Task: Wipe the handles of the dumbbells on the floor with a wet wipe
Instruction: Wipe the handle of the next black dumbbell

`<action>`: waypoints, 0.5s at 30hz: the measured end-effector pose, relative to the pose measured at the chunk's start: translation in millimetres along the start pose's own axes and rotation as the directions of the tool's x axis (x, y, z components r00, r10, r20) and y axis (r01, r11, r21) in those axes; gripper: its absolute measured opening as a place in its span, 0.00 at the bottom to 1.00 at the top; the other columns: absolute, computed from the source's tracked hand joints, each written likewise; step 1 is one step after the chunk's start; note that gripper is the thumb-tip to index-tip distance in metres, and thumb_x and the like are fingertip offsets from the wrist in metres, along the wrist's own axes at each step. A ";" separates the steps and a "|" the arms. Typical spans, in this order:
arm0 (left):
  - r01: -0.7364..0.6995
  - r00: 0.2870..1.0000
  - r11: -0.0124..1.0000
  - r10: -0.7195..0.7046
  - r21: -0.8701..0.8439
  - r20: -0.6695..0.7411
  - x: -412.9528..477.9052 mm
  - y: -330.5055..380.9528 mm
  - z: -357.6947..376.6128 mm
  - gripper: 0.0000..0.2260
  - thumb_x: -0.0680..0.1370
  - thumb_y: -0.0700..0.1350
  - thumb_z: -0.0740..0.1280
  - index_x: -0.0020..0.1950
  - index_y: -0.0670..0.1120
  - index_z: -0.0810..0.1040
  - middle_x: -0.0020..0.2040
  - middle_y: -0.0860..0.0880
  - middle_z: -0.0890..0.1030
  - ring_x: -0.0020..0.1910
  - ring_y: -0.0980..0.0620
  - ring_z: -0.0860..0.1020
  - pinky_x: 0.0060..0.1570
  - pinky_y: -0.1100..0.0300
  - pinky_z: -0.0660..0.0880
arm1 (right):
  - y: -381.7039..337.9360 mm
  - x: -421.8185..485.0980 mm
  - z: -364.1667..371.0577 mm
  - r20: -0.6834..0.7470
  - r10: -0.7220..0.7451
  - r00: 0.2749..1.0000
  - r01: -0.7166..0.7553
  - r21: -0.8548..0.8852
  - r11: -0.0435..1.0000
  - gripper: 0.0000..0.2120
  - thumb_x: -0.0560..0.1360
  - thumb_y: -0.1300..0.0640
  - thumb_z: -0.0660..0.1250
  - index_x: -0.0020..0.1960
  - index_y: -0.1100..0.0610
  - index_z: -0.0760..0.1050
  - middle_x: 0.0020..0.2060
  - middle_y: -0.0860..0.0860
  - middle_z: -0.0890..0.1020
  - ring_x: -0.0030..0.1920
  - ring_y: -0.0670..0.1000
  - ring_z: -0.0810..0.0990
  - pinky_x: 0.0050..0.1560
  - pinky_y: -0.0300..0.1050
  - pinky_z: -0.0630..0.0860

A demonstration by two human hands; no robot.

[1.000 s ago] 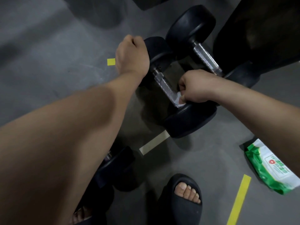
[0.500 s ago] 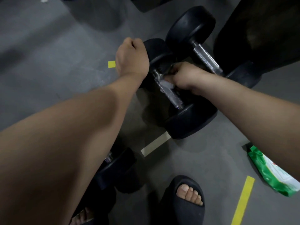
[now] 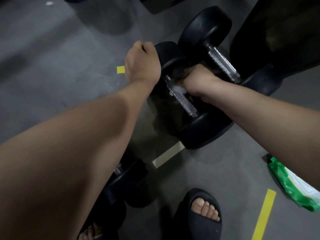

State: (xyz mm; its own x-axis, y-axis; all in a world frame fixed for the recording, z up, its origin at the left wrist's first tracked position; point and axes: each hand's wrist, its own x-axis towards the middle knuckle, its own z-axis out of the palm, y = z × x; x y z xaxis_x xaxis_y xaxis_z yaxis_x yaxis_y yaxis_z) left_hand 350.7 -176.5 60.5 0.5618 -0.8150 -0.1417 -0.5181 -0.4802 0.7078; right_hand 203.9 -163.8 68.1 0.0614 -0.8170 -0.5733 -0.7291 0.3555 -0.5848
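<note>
Two black dumbbells lie side by side on the grey floor. On the nearer dumbbell (image 3: 206, 130), my right hand (image 3: 195, 78) wraps a white wet wipe (image 3: 179, 89) around the upper part of its metal handle (image 3: 186, 103). My left hand (image 3: 142, 63) grips the far head (image 3: 169, 54) of that dumbbell; its fingers are hidden behind the head. The second dumbbell (image 3: 206, 30) lies just beyond, its metal handle (image 3: 223, 64) bare. A third dumbbell (image 3: 131, 181) shows partly under my left forearm.
A green and white wet-wipe pack (image 3: 294, 184) lies on the floor at the right. Yellow tape strips (image 3: 264, 213) and a pale tape piece (image 3: 167, 156) mark the floor. My feet in black slippers (image 3: 197, 215) stand near the bottom. A dark bulky object (image 3: 280, 28) fills the top right.
My right hand with the wipe slid up the handle from the near head toward the far head. The left hand stayed on the far head.
</note>
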 end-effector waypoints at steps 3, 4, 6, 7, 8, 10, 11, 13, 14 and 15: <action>0.001 1.000 1.000 -0.001 0.000 0.006 0.3 -0.7 0.7 0.12 0.83 0.48 0.54 0.43 0.45 0.69 0.38 0.51 0.71 0.43 0.46 0.70 0.40 0.55 0.60 | -2.7 3.0 -0.6 0.025 -0.010 1.000 0.011 -0.007 1.000 0.11 0.77 0.56 0.71 0.56 0.62 0.82 0.44 0.54 0.84 0.37 0.50 0.81 0.38 0.43 0.78; -0.002 1.000 1.000 0.002 -0.003 0.001 0.9 -1.3 1.5 0.12 0.83 0.48 0.54 0.43 0.45 0.69 0.39 0.50 0.72 0.44 0.46 0.70 0.41 0.55 0.60 | -1.6 1.0 -2.3 0.041 -0.041 0.998 0.043 -0.051 0.998 0.12 0.76 0.55 0.72 0.56 0.61 0.82 0.46 0.54 0.85 0.40 0.51 0.82 0.42 0.45 0.80; -0.007 1.000 1.000 0.006 -0.007 -0.011 3.1 -3.7 2.6 0.11 0.83 0.47 0.54 0.43 0.44 0.68 0.43 0.49 0.73 0.45 0.46 0.69 0.42 0.55 0.59 | 2.1 -4.5 -3.8 0.056 -0.050 0.997 0.055 -0.089 0.994 0.13 0.74 0.50 0.75 0.54 0.58 0.83 0.46 0.54 0.86 0.45 0.54 0.85 0.47 0.48 0.81; -0.006 1.000 1.000 0.006 -0.009 -0.014 4.1 -4.7 3.0 0.11 0.83 0.47 0.53 0.43 0.44 0.68 0.44 0.48 0.73 0.45 0.46 0.68 0.42 0.55 0.59 | 3.0 -5.8 -3.3 0.059 -0.037 0.998 0.041 -0.068 0.997 0.14 0.73 0.48 0.76 0.53 0.56 0.84 0.45 0.53 0.86 0.45 0.54 0.85 0.48 0.48 0.82; -0.006 1.000 1.000 0.006 -0.012 -0.015 4.9 -4.9 3.3 0.11 0.83 0.47 0.54 0.43 0.44 0.68 0.45 0.48 0.73 0.45 0.46 0.68 0.43 0.55 0.60 | 2.2 -5.7 -1.6 0.053 -0.016 0.998 0.019 -0.055 0.998 0.15 0.72 0.47 0.76 0.53 0.56 0.84 0.44 0.53 0.86 0.44 0.54 0.85 0.48 0.49 0.83; -0.008 1.000 1.000 0.008 -0.016 -0.011 4.6 -4.4 4.1 0.11 0.83 0.47 0.54 0.43 0.45 0.68 0.44 0.49 0.73 0.45 0.46 0.68 0.42 0.55 0.60 | -1.7 -0.5 3.1 0.037 0.012 0.999 -0.013 0.037 0.999 0.16 0.71 0.46 0.77 0.49 0.58 0.84 0.39 0.52 0.86 0.40 0.55 0.86 0.46 0.50 0.84; -0.010 1.000 1.000 0.010 -0.018 -0.007 4.2 -3.9 4.2 0.11 0.83 0.46 0.54 0.42 0.45 0.67 0.44 0.49 0.73 0.45 0.46 0.68 0.42 0.55 0.60 | -3.4 2.9 4.1 0.027 0.014 1.000 -0.017 0.107 0.994 0.14 0.72 0.48 0.76 0.45 0.59 0.83 0.35 0.50 0.85 0.36 0.54 0.84 0.41 0.48 0.83; -0.009 1.000 1.000 0.009 -0.022 0.005 4.2 -4.5 3.8 0.13 0.83 0.46 0.54 0.38 0.47 0.65 0.44 0.49 0.72 0.45 0.47 0.68 0.42 0.56 0.59 | -6.2 1.5 2.3 0.044 0.018 0.999 -0.025 0.160 0.987 0.14 0.75 0.52 0.74 0.35 0.59 0.81 0.26 0.48 0.82 0.29 0.52 0.77 0.32 0.43 0.74; -0.005 1.000 1.000 0.006 -0.028 0.019 4.1 -4.5 3.0 0.14 0.83 0.46 0.54 0.37 0.48 0.64 0.44 0.49 0.72 0.45 0.47 0.68 0.42 0.56 0.59 | -4.9 0.5 1.2 0.083 0.012 0.996 -0.028 0.192 0.981 0.15 0.76 0.54 0.72 0.32 0.59 0.82 0.28 0.48 0.83 0.28 0.52 0.77 0.31 0.44 0.74; -0.004 0.999 0.999 0.006 -0.044 0.039 3.7 -3.4 2.2 0.14 0.83 0.47 0.54 0.37 0.48 0.64 0.44 0.49 0.73 0.45 0.47 0.68 0.42 0.56 0.59 | -1.0 0.4 0.8 0.131 -0.001 0.991 -0.031 0.242 0.970 0.13 0.77 0.55 0.72 0.35 0.59 0.83 0.32 0.51 0.86 0.31 0.53 0.80 0.34 0.49 0.78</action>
State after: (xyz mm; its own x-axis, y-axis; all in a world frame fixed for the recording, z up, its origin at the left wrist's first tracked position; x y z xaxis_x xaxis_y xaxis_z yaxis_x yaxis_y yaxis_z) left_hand 353.1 -178.6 56.0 0.5336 -0.8296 -0.1644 -0.4916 -0.4624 0.7379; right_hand 205.1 -164.1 68.0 0.1508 -0.7507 -0.6432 -0.5438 0.4804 -0.6882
